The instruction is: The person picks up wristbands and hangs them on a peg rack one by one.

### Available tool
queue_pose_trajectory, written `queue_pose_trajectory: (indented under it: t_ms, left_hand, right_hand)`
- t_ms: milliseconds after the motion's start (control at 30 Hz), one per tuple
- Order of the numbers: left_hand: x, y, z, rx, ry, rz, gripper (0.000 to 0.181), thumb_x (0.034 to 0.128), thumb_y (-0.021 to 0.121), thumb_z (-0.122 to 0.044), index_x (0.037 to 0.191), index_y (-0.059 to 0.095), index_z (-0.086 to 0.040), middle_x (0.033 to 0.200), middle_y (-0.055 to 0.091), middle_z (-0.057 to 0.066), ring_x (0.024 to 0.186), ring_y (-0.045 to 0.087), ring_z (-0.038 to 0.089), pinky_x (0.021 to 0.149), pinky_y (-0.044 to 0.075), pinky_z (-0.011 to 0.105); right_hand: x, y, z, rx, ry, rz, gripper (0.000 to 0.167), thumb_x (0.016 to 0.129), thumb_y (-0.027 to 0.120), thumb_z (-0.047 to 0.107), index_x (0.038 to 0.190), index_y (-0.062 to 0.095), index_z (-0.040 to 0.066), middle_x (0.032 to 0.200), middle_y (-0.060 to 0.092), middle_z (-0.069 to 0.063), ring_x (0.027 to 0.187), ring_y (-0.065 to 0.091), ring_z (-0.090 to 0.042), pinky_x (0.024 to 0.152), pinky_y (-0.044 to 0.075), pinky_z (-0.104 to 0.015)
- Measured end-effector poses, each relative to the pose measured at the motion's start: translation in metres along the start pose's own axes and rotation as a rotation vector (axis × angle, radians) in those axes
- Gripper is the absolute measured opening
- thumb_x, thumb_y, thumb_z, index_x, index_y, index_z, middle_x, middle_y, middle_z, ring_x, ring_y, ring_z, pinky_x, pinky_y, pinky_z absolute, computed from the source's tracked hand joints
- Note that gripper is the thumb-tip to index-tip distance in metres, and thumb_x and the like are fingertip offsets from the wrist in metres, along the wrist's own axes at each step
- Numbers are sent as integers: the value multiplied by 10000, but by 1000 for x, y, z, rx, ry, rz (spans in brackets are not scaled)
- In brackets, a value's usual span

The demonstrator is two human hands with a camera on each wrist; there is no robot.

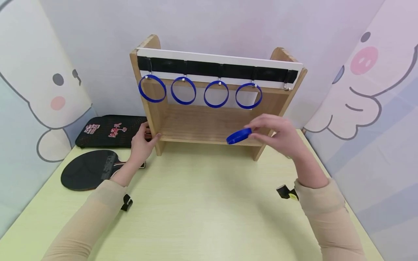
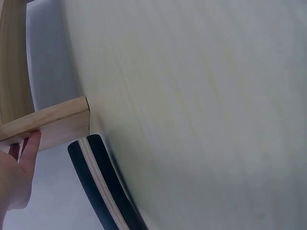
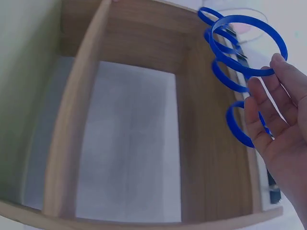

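A wooden shelf (image 1: 202, 123) stands at the back of the table. Across its top front runs a white board with a black strip (image 1: 202, 68). Several blue rings (image 1: 216, 106) hang from hooks along this strip; the rightmost hook (image 1: 287, 87) carries no ring. My right hand (image 1: 281, 134) pinches another blue ring (image 1: 240, 136) by its edge, in front of the shelf and below the hung ones. In the right wrist view this ring (image 3: 242, 18) is held at thumb and fingertips. My left hand (image 1: 141, 145) grips the shelf's left side panel (image 2: 62, 117) low down, thumb at the front edge.
On the left lies a black table tennis bat (image 1: 86, 170), its handle (image 2: 98, 177) pointing toward the shelf. Behind it is a black case (image 1: 107, 132) with pink lettering, close to the shelf's left side. Walls with cartoon animals (image 1: 365, 72) enclose the table (image 1: 196, 203).
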State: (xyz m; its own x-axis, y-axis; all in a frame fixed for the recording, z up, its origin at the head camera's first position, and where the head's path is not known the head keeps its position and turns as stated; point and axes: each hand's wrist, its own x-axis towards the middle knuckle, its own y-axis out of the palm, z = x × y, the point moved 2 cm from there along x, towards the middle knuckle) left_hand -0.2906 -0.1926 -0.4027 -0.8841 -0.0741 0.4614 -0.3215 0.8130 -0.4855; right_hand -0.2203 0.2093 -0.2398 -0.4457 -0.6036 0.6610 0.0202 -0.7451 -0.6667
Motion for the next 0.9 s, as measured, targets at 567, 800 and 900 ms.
queue_pose_trajectory:
  t_ms: [567,800,900]
  left_hand:
    - [0,-1,-2,-5,2,3,517,908,631,-235,1371,422,-142,1072,618,176,952,625,338,772,526,504]
    - [0,0,-1,-10,3,6,526,912,625,-232,1381,410,-131,1079,608,186,954,619,344,768,530,509]
    - [0,0,-1,-11,-3,11,535,913,623,-236,1388,401,-132,1092,605,186,965,616,343,775,529,508]
  right_hand:
    - [-2,-59,8,179,-26,-308,300,792,723,8,926,599,-230,952,704,-51,835,648,-131,808,521,-200]
    - [-4,-79,-1,217,37,-466,212,763,704,-113,907,600,-230,906,709,-80,825,672,-157,800,521,-201]
    - [-4,-85,-6,110,100,-508,194,783,687,-107,925,610,-214,901,708,-41,816,668,-145,767,519,-189]
